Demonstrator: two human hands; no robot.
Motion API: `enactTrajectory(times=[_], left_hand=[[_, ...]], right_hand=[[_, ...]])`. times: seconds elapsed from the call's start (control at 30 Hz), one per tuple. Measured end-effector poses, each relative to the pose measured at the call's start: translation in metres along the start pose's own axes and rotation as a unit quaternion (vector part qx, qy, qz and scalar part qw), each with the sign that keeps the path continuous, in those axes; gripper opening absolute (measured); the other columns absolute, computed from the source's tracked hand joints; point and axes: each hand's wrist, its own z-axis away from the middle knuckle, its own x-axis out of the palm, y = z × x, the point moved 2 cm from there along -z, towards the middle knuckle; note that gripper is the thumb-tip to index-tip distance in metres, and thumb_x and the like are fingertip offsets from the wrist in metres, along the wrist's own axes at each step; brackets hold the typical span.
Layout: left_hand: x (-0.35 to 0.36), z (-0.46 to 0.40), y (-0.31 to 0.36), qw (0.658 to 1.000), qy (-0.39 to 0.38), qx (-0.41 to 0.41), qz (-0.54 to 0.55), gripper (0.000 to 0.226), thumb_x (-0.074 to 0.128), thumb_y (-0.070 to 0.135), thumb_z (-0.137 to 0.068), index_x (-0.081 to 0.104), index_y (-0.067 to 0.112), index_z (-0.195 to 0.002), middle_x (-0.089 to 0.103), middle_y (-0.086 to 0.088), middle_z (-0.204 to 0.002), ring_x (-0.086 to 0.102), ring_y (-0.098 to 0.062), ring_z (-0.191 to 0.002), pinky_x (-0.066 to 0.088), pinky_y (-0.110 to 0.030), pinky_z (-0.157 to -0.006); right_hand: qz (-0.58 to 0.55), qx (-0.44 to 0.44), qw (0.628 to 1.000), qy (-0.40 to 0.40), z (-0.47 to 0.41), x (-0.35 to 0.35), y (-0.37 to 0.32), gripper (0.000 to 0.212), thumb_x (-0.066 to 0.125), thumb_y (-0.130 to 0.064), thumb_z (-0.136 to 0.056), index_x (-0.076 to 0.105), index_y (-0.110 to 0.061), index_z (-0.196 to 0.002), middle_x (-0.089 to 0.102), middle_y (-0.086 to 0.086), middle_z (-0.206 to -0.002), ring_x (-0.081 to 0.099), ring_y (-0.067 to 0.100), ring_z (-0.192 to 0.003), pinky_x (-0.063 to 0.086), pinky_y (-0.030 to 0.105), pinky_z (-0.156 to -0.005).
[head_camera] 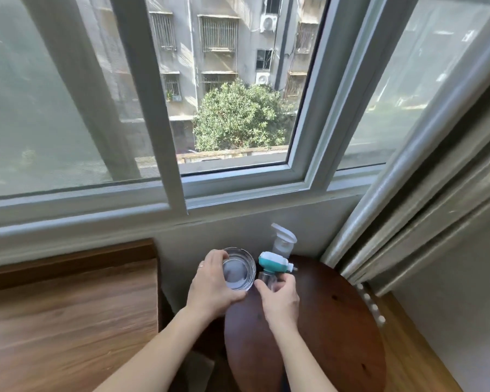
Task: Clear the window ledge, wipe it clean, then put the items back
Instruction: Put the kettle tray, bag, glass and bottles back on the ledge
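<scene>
- The left hand (210,287) grips a glass bowl (238,269) by its rim, above the round wooden stool (337,321).
- The right hand (280,299) pinches a small teal-capped bottle (272,271) just beside the bowl.
- A white spray bottle (283,240) stands behind them on the stool.

Left hand (210,287) grips clear glass bowl (239,269) by its rim, over far edge of round dark wooden stool (337,321). Right hand (280,299) pinches small teal-capped bottle (273,271) just right of bowl. White spray bottle (284,242) behind. Window ledge (68,222) above.
</scene>
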Motion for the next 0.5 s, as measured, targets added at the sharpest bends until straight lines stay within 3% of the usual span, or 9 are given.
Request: enactTrajectory(times=[0.33,0.5], left_hand=[[-0.175,0.072,-0.084,0.994,0.107,-0.017,-0.027,0.086,0.082,0.055,-0.052,0.044,0.028,-0.124,0.05,0.015,-0.118,0.05,-0.01,-0.105,0.045,-0.024,-0.084],[-0.259,0.123,-0.147,0.987,0.15,-0.047,-0.032,0.084,0.081,0.058,-0.051,0.043,0.031,-0.122,0.05,0.017,-0.116,0.05,-0.009,-0.104,0.048,-0.027,-0.084]], right_hand=[[-0.002,-0.098,0.989,-0.114,0.135,0.09,-0.075,0.047,0.082,-0.031,-0.079,0.054,-0.018,-0.114,0.06,-0.013,-0.087,0.059,0.015,-0.087,0.039,0.026,-0.077],[0.017,-0.144,0.974,-0.177,0.221,0.155,-0.096,0.059,0.08,-0.035,-0.081,0.05,-0.021,-0.129,0.061,-0.008,-0.099,0.058,0.011,-0.093,0.039,0.025,-0.081]])
